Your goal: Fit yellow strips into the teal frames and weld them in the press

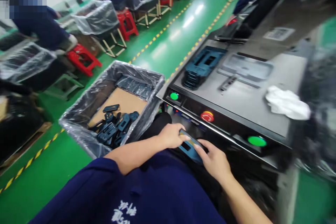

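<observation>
Between my two hands is a dark blue plastic frame-like part (189, 151) with a cut-out window, held low in front of my body. My left hand (173, 135) grips its left end, fingers closed on it. At the other end, my right hand (214, 157) pinches the edge between thumb and fingers. Up and to the right, a stack of similar blue plastic parts (202, 63) lies on the metal machine table (252, 106). More loose parts (111, 127) lie in the plastic-lined bin (78, 110) at my left, on and beside brown cardboard.
The machine front carries two green buttons (257, 141) and a red emergency stop (207, 116). A clear tray-like piece (246, 68) and a white cloth (287, 103) lie on top. Red stools (83, 58), lined bins (96, 15) and seated people are across the aisle.
</observation>
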A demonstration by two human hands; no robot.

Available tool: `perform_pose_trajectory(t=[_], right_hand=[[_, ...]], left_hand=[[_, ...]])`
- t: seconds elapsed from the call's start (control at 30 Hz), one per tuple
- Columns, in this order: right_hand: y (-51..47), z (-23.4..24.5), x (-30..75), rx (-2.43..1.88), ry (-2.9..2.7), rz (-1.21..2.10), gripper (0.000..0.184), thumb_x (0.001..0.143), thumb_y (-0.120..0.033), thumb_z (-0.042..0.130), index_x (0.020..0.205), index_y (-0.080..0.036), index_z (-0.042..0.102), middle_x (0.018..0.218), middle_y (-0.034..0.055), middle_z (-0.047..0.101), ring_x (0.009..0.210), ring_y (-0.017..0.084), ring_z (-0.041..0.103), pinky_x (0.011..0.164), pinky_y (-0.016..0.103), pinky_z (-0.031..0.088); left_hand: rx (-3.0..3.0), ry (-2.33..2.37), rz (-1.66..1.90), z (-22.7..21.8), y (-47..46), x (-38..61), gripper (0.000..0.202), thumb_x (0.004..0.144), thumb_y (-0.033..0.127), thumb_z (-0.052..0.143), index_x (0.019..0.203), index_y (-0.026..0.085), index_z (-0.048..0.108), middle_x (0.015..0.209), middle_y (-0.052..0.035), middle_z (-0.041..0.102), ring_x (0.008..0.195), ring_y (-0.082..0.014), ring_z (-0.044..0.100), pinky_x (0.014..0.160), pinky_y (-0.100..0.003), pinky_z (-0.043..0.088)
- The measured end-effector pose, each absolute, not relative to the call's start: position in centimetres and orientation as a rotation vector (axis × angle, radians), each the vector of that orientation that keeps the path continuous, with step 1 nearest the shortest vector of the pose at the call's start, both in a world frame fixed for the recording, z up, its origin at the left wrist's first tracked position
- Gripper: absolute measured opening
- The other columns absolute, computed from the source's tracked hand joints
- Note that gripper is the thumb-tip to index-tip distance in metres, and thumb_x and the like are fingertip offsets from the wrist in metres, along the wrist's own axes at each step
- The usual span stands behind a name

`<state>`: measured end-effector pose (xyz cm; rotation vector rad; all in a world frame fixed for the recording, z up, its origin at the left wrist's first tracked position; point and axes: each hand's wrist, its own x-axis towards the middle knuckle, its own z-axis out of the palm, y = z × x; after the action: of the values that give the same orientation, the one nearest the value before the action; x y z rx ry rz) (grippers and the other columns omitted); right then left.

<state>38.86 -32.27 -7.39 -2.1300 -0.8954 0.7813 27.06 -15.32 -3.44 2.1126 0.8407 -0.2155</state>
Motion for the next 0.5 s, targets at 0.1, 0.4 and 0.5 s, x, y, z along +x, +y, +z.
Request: perform_pose_trajectory(t=[0.1, 0.4, 0.5], right_hand=[[-31.9, -7.6, 38.3, -1.914, -0.719, 0.803, 0.05, 0.086, -0.06, 0.051, 0.107, -0.019, 0.069, 0.104, 0.0084, 0.071, 0.09, 0.026, 0.065, 0.086, 0.041, 0.051], [-32.5, -7.7, 37.9, -1.506, -0.383, 0.924, 0.045, 0.086, -0.058, 0.062, 0.112, -0.021, 0.065, 0.096, 0.0043, 0.068, 0.081, 0.021, 0.063, 0.077, 0.035, 0.052], [-32.4, -7.7, 38.1, -1.424, -0.296, 0.98, 0.046, 0.083, -0.058, 0.066, 0.11, -0.021, 0.065, 0.09, 0.0038, 0.067, 0.077, 0.021, 0.063, 0.073, 0.035, 0.054]], left_hand=[[2.157, 0.881, -0.114, -3.6, -16.0, 27.3, 0.052, 0.08, 0.05, 0.065, 0.122, 0.021, 0.058, 0.107, -0.0066, 0.068, 0.098, -0.0219, 0.063, 0.09, -0.031, 0.048], [2.206, 0.854, 0.05, -3.2, -17.0, 28.3, 0.071, 0.075, 0.047, 0.071, 0.135, 0.016, 0.048, 0.13, -0.0132, 0.057, 0.119, -0.0276, 0.055, 0.104, -0.037, 0.044], [2.091, 0.893, 0.081, -3.5, -16.0, 28.2, 0.04, 0.086, 0.033, 0.058, 0.123, 0.02, 0.06, 0.119, -0.0069, 0.066, 0.103, -0.0215, 0.063, 0.098, -0.034, 0.048]])
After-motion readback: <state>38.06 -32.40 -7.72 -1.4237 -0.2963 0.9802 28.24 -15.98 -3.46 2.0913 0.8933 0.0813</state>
